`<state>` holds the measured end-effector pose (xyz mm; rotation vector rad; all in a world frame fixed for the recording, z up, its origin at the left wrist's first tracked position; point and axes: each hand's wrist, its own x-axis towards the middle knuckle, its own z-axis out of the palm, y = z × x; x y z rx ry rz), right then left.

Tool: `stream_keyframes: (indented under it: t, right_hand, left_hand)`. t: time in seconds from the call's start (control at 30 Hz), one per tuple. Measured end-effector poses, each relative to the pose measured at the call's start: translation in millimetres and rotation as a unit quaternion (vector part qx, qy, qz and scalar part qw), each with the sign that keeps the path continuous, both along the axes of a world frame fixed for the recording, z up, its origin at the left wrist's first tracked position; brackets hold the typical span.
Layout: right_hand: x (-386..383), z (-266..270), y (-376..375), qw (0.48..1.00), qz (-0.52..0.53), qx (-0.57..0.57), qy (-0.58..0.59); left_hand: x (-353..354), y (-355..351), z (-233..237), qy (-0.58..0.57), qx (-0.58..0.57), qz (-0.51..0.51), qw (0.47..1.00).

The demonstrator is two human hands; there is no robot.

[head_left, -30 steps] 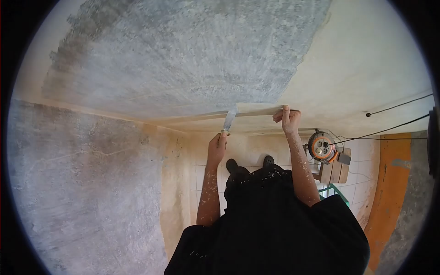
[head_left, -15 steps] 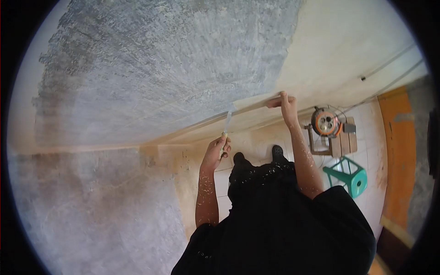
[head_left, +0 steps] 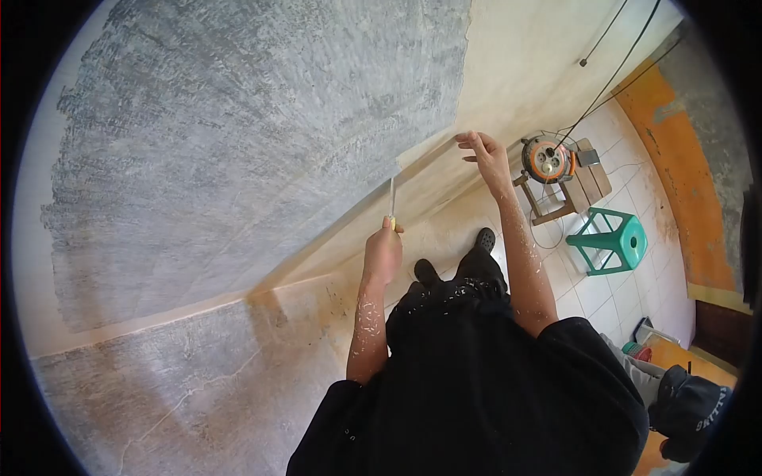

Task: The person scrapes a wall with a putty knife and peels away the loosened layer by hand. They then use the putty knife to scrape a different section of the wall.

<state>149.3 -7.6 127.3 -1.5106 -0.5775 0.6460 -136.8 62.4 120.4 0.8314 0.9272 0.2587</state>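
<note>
My left hand (head_left: 383, 252) is closed around the pale handle of a scraper (head_left: 393, 197). Its thin blade points up to the lower edge of the scraped grey patch on the wall (head_left: 278, 103), meeting it at a narrow ledge (head_left: 349, 213). Farther right along this ledge, my right hand (head_left: 487, 157) has its fingers apart, the fingertips close to the cream paint beside the patch, with nothing held. White paint flakes speckle both forearms and my dark trousers.
A cable reel (head_left: 548, 160) sits on a small wooden stool (head_left: 583, 186), black cords running up from it. Nearby stands a green plastic stool (head_left: 627, 242) on the tiled floor. At lower right is another person in a dark cap (head_left: 692, 404), near a red basket (head_left: 641, 352).
The view has turned, bringing the other person into sight. The scraper now stands more upright, and my right hand's fingers have shifted from a pointing pose to a looser spread.
</note>
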Motion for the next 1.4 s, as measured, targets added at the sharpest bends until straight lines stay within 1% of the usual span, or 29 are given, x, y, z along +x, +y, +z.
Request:
stream_keyframes:
  t: [0.1, 0.2, 0.3, 0.33, 0.4, 0.5, 0.53, 0.63, 0.67, 0.77, 0.8, 0.9, 0.93, 1.03, 1.13, 1.17, 1.23, 1.3, 1.37, 1.4]
  right_hand:
    - [-4, -4, 0, 1.0, -0.015, 0.017, 0.0]
    - [-9, -10, 6, 0.998, -0.041, 0.038, 0.029]
    - [-11, -13, 10, 0.999, -0.039, 0.022, 0.019]
    - [-12, -12, 10, 0.999, -0.041, 0.027, 0.022]
    - [-15, -12, 14, 0.998, -0.04, 0.039, 0.039]
    - [-14, -13, 8, 0.998, -0.041, 0.035, 0.041]
    - [-12, -12, 10, 0.998, -0.036, 0.034, 0.038]
    - [-12, -10, 8, 0.997, -0.045, 0.031, 0.048]
    - [-14, -11, 8, 0.997, -0.045, 0.035, 0.045]
    - [-11, -7, 5, 0.998, -0.044, 0.036, 0.026]
    - [-12, -7, 3, 0.998, -0.045, 0.032, 0.024]
    - [-17, -11, 0, 0.998, -0.054, 0.026, 0.024]
    - [-21, -12, -4, 0.998, -0.053, 0.026, 0.017]
    - [-14, -5, -8, 0.998, -0.055, 0.029, 0.001]
    - [-20, -6, -3, 0.997, -0.069, 0.039, 0.006]
    - [-22, -6, -6, 0.996, -0.081, 0.042, 0.006]
    - [-21, -1, -8, 0.997, -0.07, 0.043, -0.013]
    - [-25, -3, -8, 0.996, -0.073, 0.046, -0.015]
    - [-27, 0, -6, 0.996, -0.074, 0.054, -0.008]
    - [-27, 1, -9, 0.995, -0.078, 0.055, -0.006]
  left_hand:
    - [18, 3, 7, 0.05, 0.015, -0.034, 0.998]
    - [16, -7, 3, 0.035, 0.023, 0.019, 0.999]
    - [11, -2, 12, 0.048, 0.021, 0.008, 0.999]
    - [13, -7, 11, 0.04, 0.022, 0.018, 0.999]
    - [32, -22, 5, 0.019, 0.027, 0.033, 0.999]
    - [7, -5, 6, 0.054, 0.038, 0.034, 0.997]
    - [6, 3, 9, 0.047, 0.047, 0.008, 0.998]
    - [25, -3, 3, 0.033, 0.044, 0.002, 0.998]
    - [21, -1, 0, 0.037, 0.043, 0.004, 0.998]
    - [5, 4, 14, 0.056, 0.045, -0.004, 0.997]
    - [18, 7, 12, 0.067, 0.057, -0.007, 0.996]
    - [27, -3, 0, 0.058, 0.068, 0.002, 0.996]
    - [20, -5, 0, 0.057, 0.069, 0.008, 0.996]
    - [18, 5, 7, 0.069, 0.076, -0.017, 0.995]
    - [26, -4, -1, 0.046, 0.08, -0.009, 0.996]
    - [17, -6, -2, 0.066, 0.074, -0.004, 0.995]
    - [8, -1, 11, 0.093, 0.067, 0.01, 0.993]
    - [20, 9, -1, 0.073, 0.109, -0.03, 0.991]
    - [53, 4, -21, 0.065, 0.154, -0.055, 0.984]
    - [56, -4, -20, 0.056, 0.142, -0.038, 0.988]
